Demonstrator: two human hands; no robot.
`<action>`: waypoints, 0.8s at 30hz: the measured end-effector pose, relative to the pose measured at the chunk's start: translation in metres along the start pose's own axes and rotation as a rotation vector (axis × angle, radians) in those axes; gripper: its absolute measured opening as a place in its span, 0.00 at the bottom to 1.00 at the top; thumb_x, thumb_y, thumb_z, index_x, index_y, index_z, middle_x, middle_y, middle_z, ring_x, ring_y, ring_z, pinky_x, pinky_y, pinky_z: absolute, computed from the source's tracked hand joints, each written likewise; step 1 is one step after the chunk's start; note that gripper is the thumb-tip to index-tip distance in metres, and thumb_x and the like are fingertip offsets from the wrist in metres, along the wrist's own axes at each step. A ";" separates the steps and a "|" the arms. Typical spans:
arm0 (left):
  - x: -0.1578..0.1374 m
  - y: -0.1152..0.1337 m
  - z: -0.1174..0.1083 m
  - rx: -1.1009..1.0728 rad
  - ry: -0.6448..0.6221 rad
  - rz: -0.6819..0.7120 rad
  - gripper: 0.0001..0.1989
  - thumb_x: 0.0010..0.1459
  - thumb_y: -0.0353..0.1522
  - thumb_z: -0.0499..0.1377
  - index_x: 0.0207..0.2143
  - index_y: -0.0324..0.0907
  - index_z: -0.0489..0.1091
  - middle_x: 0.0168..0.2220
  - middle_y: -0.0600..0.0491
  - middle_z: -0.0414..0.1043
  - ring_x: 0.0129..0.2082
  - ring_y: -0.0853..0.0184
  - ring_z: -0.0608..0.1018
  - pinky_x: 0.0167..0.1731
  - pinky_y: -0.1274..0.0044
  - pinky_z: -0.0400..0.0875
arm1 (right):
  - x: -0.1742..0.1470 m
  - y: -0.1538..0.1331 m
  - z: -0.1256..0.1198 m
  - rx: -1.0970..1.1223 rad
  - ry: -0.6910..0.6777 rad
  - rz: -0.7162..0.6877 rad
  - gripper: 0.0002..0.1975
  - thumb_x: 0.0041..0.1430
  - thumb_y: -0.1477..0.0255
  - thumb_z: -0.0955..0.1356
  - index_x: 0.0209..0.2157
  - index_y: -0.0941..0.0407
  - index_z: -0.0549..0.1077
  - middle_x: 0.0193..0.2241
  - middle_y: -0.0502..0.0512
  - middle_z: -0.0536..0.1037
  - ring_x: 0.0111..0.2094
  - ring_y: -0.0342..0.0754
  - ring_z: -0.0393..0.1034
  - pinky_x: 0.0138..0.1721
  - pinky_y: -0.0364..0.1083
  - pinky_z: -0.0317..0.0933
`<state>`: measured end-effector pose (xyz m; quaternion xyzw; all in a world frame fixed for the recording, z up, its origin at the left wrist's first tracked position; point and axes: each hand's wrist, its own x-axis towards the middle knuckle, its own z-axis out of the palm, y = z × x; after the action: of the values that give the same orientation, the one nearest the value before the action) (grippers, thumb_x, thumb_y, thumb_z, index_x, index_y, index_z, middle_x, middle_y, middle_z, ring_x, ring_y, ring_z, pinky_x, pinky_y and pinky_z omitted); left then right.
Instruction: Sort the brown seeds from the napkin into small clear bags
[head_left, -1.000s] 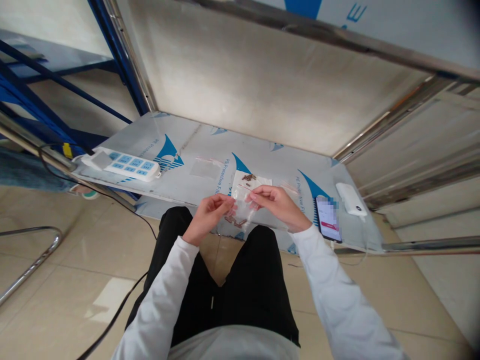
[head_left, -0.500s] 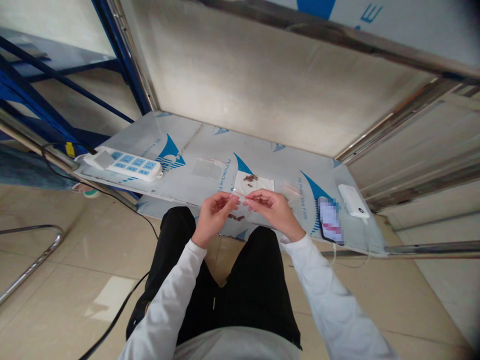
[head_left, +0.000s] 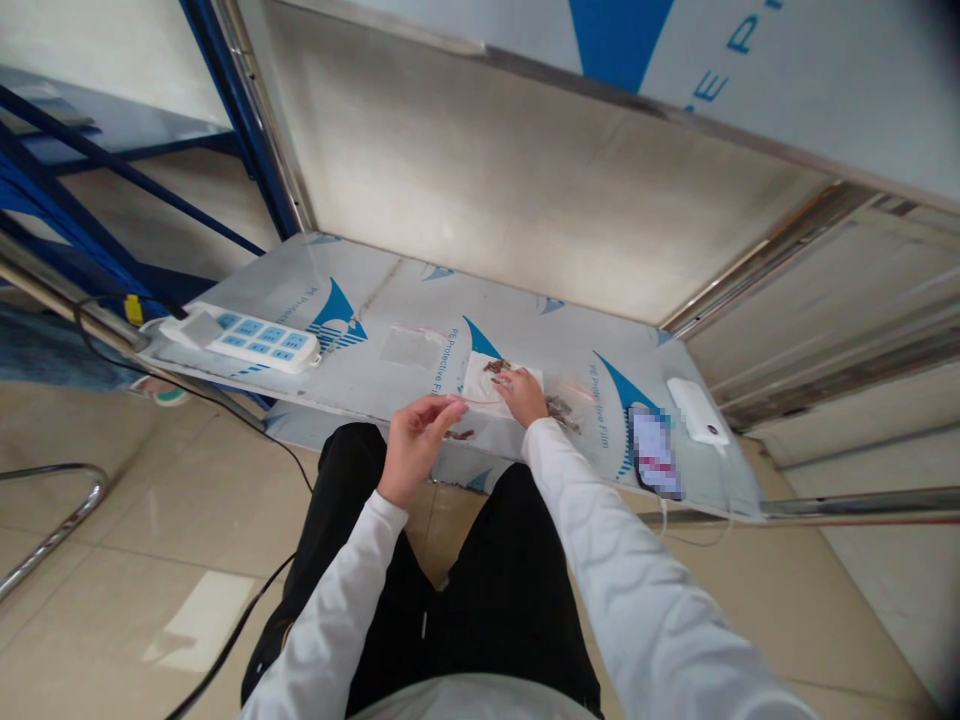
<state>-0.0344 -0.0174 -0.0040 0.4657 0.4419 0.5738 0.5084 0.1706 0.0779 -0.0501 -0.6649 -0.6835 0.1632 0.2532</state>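
My left hand (head_left: 420, 440) pinches the edge of what looks like a clear zip bag (head_left: 478, 403) with a thin red line along its mouth. Most of the bag is too see-through to make out. My right hand (head_left: 521, 393) reaches over a white sheet (head_left: 480, 385), its fingertips together at a small heap of brown pieces (head_left: 495, 367). Whether a piece is between those fingers is too small to tell. More brown pieces (head_left: 459, 435) lie just below my left hand.
Beside my right wrist rests a clear bag of brown pieces (head_left: 562, 410). Another clear bag (head_left: 411, 347) lies farther left. A power strip (head_left: 255, 338) occupies the left end; a phone (head_left: 654, 452) and a white power bank (head_left: 697, 410) the right. An upper shelf (head_left: 510, 65) overhangs.
Both hands were together at the bag's red-lined edge. My right hand has let go and moved forward to the brown heap, while the left keeps its pinch. The view has tilted slightly.
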 end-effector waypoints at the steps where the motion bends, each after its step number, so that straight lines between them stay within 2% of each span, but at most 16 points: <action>1: 0.000 -0.001 0.000 0.012 0.000 0.008 0.11 0.50 0.38 0.64 0.32 0.39 0.77 0.32 0.50 0.79 0.32 0.67 0.78 0.37 0.76 0.72 | 0.002 0.000 0.003 -0.007 -0.001 -0.009 0.05 0.52 0.76 0.68 0.33 0.58 0.76 0.37 0.60 0.76 0.43 0.51 0.69 0.50 0.50 0.59; 4: 0.000 -0.001 -0.002 0.012 0.000 0.016 0.10 0.50 0.37 0.64 0.32 0.40 0.78 0.35 0.49 0.79 0.36 0.64 0.79 0.41 0.73 0.73 | 0.002 -0.006 0.005 -0.006 0.000 -0.032 0.04 0.54 0.77 0.67 0.30 0.58 0.75 0.37 0.62 0.76 0.44 0.52 0.68 0.50 0.51 0.59; 6: -0.001 -0.001 -0.003 0.005 0.006 0.017 0.10 0.49 0.37 0.65 0.32 0.40 0.78 0.35 0.49 0.80 0.37 0.62 0.79 0.42 0.72 0.74 | -0.003 -0.015 -0.002 0.014 0.002 -0.044 0.05 0.56 0.74 0.66 0.32 0.59 0.75 0.36 0.62 0.77 0.40 0.51 0.70 0.47 0.51 0.61; 9: -0.001 0.000 -0.005 0.000 0.017 0.008 0.10 0.49 0.37 0.65 0.31 0.40 0.79 0.35 0.49 0.80 0.37 0.62 0.80 0.42 0.70 0.74 | -0.022 -0.038 -0.029 0.163 0.030 -0.091 0.11 0.60 0.66 0.64 0.38 0.58 0.73 0.37 0.59 0.78 0.35 0.48 0.72 0.40 0.47 0.64; 11: -0.002 0.002 -0.005 -0.009 0.015 -0.004 0.09 0.48 0.36 0.65 0.32 0.41 0.79 0.35 0.50 0.80 0.37 0.61 0.80 0.43 0.70 0.75 | -0.041 -0.060 -0.054 0.378 0.031 -0.190 0.13 0.58 0.62 0.67 0.40 0.56 0.73 0.39 0.58 0.78 0.37 0.47 0.72 0.38 0.46 0.65; 12: -0.002 0.002 -0.004 -0.017 0.013 -0.009 0.09 0.48 0.36 0.66 0.32 0.41 0.79 0.35 0.50 0.80 0.37 0.61 0.80 0.43 0.70 0.75 | -0.050 -0.071 -0.066 0.404 -0.005 -0.249 0.12 0.57 0.62 0.67 0.39 0.55 0.74 0.37 0.56 0.78 0.36 0.47 0.72 0.37 0.45 0.65; 15: -0.002 0.005 0.000 -0.035 -0.005 -0.019 0.09 0.48 0.35 0.66 0.32 0.41 0.79 0.35 0.50 0.80 0.37 0.61 0.80 0.43 0.69 0.75 | -0.067 -0.097 -0.095 0.317 -0.120 -0.416 0.08 0.58 0.65 0.68 0.36 0.52 0.77 0.34 0.54 0.79 0.35 0.47 0.72 0.37 0.45 0.64; 18: -0.003 0.007 0.005 -0.039 -0.033 -0.017 0.08 0.49 0.35 0.66 0.33 0.42 0.79 0.36 0.50 0.80 0.38 0.60 0.80 0.44 0.68 0.75 | -0.069 -0.104 -0.107 0.251 -0.140 -0.508 0.08 0.60 0.67 0.67 0.36 0.51 0.78 0.35 0.54 0.79 0.38 0.48 0.71 0.41 0.47 0.63; 20: -0.004 0.008 0.008 -0.046 -0.058 -0.013 0.09 0.49 0.35 0.65 0.33 0.42 0.79 0.37 0.50 0.80 0.38 0.60 0.80 0.43 0.68 0.75 | -0.067 -0.103 -0.109 0.240 -0.148 -0.513 0.09 0.60 0.66 0.67 0.37 0.51 0.79 0.35 0.54 0.79 0.38 0.49 0.72 0.42 0.48 0.64; 24: -0.005 0.009 0.008 -0.055 -0.086 0.016 0.08 0.49 0.35 0.65 0.33 0.42 0.79 0.37 0.50 0.80 0.39 0.60 0.80 0.43 0.69 0.76 | -0.064 -0.101 -0.112 0.265 -0.151 -0.464 0.10 0.59 0.64 0.67 0.36 0.51 0.79 0.35 0.55 0.79 0.35 0.48 0.72 0.36 0.46 0.65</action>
<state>-0.0273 -0.0231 0.0055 0.4795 0.3998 0.5693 0.5350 0.1494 -0.0044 0.0900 -0.4374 -0.8071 0.2380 0.3171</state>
